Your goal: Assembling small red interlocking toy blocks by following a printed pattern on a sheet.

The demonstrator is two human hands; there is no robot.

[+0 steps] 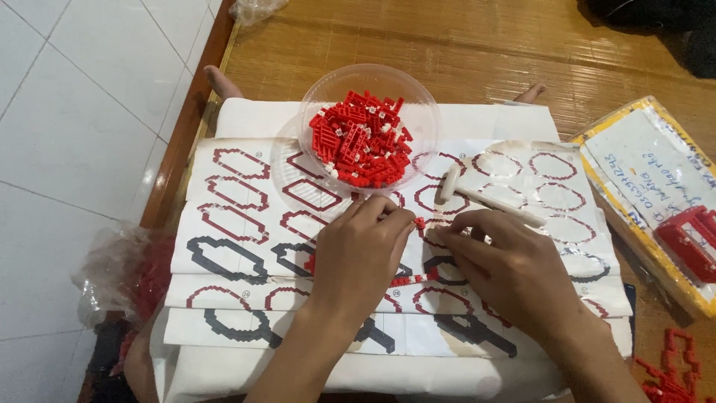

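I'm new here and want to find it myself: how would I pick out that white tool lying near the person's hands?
Start at the clear plastic bowl heaped with red bricks on the printed instruction sheets. Just right of the bowl, above the right hand, lies the white tool, like a small hammer. It is the only plain white, long-handled piece; everything around it is small and red.

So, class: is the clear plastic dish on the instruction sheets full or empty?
Partly full. The clear dish holds a heap of small red and white bricks piled in its middle, with bare rim around them.
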